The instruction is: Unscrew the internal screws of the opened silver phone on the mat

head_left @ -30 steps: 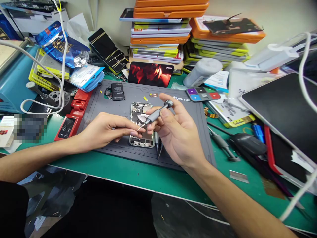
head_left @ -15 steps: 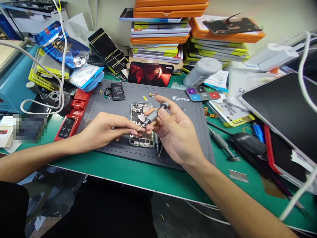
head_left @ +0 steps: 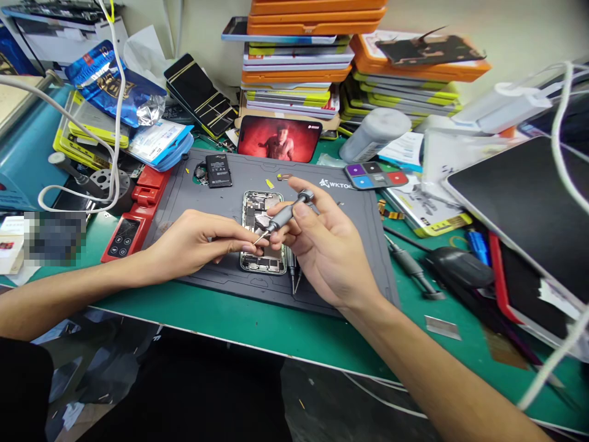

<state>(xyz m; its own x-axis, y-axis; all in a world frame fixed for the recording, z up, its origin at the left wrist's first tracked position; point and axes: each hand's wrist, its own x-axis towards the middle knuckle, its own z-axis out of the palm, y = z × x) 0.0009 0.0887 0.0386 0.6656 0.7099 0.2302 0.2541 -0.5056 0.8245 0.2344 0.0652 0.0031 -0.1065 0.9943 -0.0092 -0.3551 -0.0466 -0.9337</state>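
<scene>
My right hand [head_left: 324, 245] is closed around a grey precision screwdriver [head_left: 283, 216], tilted with its thin tip down to the left. My left hand [head_left: 202, 242] has its fingertips pinched together right at that tip; whatever tiny thing may be between them is hidden. Beneath both hands, an opened phone [head_left: 264, 263] lies on the grey mat, its inner boards showing and its middle partly covered by fingers. Beside its right edge lie other screwdrivers [head_left: 292, 279], partly under my right hand. A black phone battery [head_left: 218, 170] rests on the mat farther back.
Behind the grey work mat [head_left: 179, 196] a phone playing video [head_left: 280, 140] leans before stacked orange boxes [head_left: 317, 18]. A red holder [head_left: 124, 236] stands left. On the right are a colored magnetic pad [head_left: 377, 176], a loose screwdriver [head_left: 414, 267] and a metal blade [head_left: 442, 327].
Both hands and the screwdriver stay almost still. The picture on the propped phone's screen has changed.
</scene>
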